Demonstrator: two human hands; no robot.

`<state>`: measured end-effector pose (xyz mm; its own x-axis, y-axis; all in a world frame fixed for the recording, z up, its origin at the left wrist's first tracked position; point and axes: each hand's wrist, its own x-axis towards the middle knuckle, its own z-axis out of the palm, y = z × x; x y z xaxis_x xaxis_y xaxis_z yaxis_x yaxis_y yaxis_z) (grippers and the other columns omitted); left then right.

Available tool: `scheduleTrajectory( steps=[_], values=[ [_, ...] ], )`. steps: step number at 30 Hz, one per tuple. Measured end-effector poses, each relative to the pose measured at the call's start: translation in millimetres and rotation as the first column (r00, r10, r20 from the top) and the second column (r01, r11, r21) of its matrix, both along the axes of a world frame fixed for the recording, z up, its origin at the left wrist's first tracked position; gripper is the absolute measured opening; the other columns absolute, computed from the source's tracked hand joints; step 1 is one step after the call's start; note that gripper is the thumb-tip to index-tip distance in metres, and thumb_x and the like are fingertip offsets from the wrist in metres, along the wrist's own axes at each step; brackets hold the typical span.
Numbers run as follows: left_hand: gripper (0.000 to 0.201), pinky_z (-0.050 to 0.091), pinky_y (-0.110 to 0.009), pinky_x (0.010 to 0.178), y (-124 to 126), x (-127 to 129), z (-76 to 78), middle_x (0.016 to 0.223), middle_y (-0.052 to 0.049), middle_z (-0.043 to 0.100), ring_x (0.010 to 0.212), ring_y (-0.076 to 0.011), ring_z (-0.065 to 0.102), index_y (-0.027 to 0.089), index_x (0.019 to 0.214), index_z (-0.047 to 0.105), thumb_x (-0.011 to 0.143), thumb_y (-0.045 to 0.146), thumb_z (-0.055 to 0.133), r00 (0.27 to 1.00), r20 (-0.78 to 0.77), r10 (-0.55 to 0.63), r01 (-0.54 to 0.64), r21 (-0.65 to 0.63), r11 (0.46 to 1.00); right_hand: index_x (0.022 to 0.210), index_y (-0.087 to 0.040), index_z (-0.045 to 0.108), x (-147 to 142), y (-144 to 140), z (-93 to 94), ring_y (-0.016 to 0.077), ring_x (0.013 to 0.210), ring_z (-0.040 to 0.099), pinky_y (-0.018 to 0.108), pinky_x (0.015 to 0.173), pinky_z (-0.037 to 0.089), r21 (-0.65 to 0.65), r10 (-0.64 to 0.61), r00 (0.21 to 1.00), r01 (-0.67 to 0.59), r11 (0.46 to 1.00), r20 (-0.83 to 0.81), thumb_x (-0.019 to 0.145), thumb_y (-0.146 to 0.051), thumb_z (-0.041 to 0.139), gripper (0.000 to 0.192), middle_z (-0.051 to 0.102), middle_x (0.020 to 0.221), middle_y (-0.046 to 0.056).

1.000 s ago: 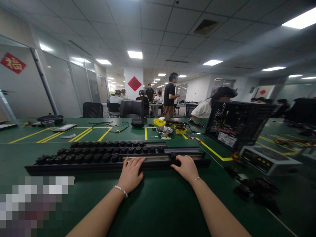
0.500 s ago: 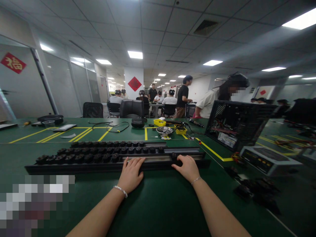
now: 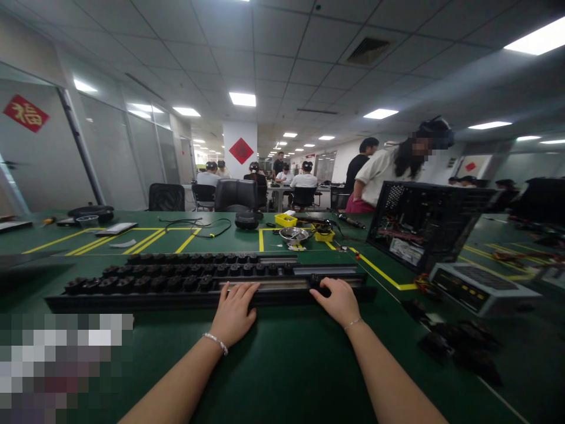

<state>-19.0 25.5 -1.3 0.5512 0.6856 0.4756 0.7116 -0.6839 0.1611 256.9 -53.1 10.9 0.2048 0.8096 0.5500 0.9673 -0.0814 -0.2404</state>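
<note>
Long black rail tray lies across green table, near edge toward person, rows of black caps on it.

Left hand flat, fingers spread, pressing tray edge, likely to steady it.

Right hand curled narrow around single cap in silver channel; grip unclear.

Open computer case right, loose black parts near right forearm, metal bowl behind. Nothing blocks hands.

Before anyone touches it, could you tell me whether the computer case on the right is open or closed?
Open: the computer case has no side panel, exposing its internal boards and cables.
</note>
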Motion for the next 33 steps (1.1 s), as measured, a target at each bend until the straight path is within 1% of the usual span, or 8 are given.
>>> scheduleTrajectory(
  steps=[3,6,9,11,13,16,28,33],
  values=[
    [0.054,0.008,-0.049,0.110,0.3,0.3,-0.6,0.127,-0.002,0.054,0.120,-0.0206,0.043,0.029,0.128,0.042,0.074,0.022,0.047,1.000,0.002,0.000,0.000,0.001,1.000,0.069,-0.022,0.054,-1.1,0.7,-0.6,0.0181,0.075,0.054,0.032,0.074,0.038,0.039,-0.013,1.000,0.014,0.999,-0.025,0.077,-0.051,0.049,0.031,0.059,0.076,0.002],
    [0.055,0.009,-0.048,0.110,0.7,0.6,-1.4,0.127,-0.002,0.054,0.120,-0.0204,0.043,0.029,0.127,0.042,0.074,0.021,0.048,1.000,-0.002,0.005,-0.005,0.012,1.000,0.070,-0.021,0.053,-3.7,4.9,-4.8,0.0191,0.078,0.053,0.032,0.073,0.038,0.096,-0.062,0.996,0.068,0.993,-0.064,0.075,-0.051,0.050,0.031,0.058,0.081,0.004],
    [0.054,0.009,-0.048,0.110,0.9,0.6,-2.2,0.126,-0.002,0.054,0.119,-0.0205,0.043,0.029,0.127,0.042,0.074,0.022,0.048,1.000,-0.006,0.014,-0.014,0.024,1.000,0.085,-0.020,0.054,-8.0,11.1,-9.4,0.0228,0.089,0.053,0.037,0.082,0.036,0.162,-0.143,0.985,0.158,0.974,-0.100,0.074,-0.051,0.051,0.033,0.060,0.090,0.007],
    [0.054,0.009,-0.048,0.110,1.0,0.5,-2.4,0.126,-0.001,0.054,0.119,-0.0205,0.043,0.029,0.127,0.042,0.074,0.022,0.048,1.000,-0.007,0.016,-0.016,0.027,0.999,0.098,-0.019,0.054,-11.2,14.9,-11.3,0.0257,0.101,0.050,0.044,0.092,0.030,0.177,-0.191,0.975,0.209,0.962,-0.114,0.075,-0.050,0.050,0.039,0.060,0.101,0.010],
    [0.054,0.009,-0.048,0.110,1.0,0.4,-2.2,0.126,-0.001,0.054,0.120,-0.0205,0.043,0.030,0.127,0.042,0.074,0.023,0.048,1.000,-0.007,0.013,-0.013,0.020,1.000,0.107,-0.019,0.052,-13.5,17.6,-12.0,0.0272,0.108,0.048,0.049,0.098,0.022,0.149,-0.223,0.967,0.241,0.959,-0.126,0.077,-0.050,0.048,0.044,0.059,0.109,0.011],
    [0.053,0.009,-0.049,0.110,1.2,0.1,-1.9,0.127,0.000,0.053,0.120,-0.0203,0.043,0.031,0.128,0.041,0.075,0.024,0.047,1.000,-0.004,0.006,-0.006,-0.001,1.000,0.112,-0.018,0.051,-15.1,19.2,-11.7,0.0281,0.111,0.046,0.051,0.100,0.018,0.090,-0.244,0.959,0.259,0.962,-0.143,0.077,-0.050,0.046,0.047,0.059,0.112,0.012],
    [0.053,0.008,-0.048,0.110,0.6,0.1,-1.6,0.127,0.000,0.053,0.120,-0.0199,0.042,0.030,0.128,0.041,0.075,0.023,0.046,1.000,0.003,0.000,0.000,0.000,1.000,0.115,-0.018,0.052,-17.1,18.2,-7.1,0.0287,0.110,0.048,0.052,0.100,0.019,0.057,-0.260,0.953,0.271,0.961,-0.159,0.077,-0.048,0.045,0.049,0.060,0.112,0.013],
    [0.054,0.008,-0.048,0.110,0.5,0.3,-1.2,0.127,0.000,0.053,0.119,-0.0199,0.043,0.030,0.128,0.041,0.075,0.022,0.047,1.000,0.004,-0.001,0.001,0.000,1.000,0.115,-0.017,0.052,-19.2,19.5,-5.3,0.0274,0.111,0.047,0.050,0.100,0.018,0.030,-0.287,0.942,0.296,0.955,-0.172,0.075,-0.046,0.047,0.050,0.059,0.113,0.012]
  ],
)
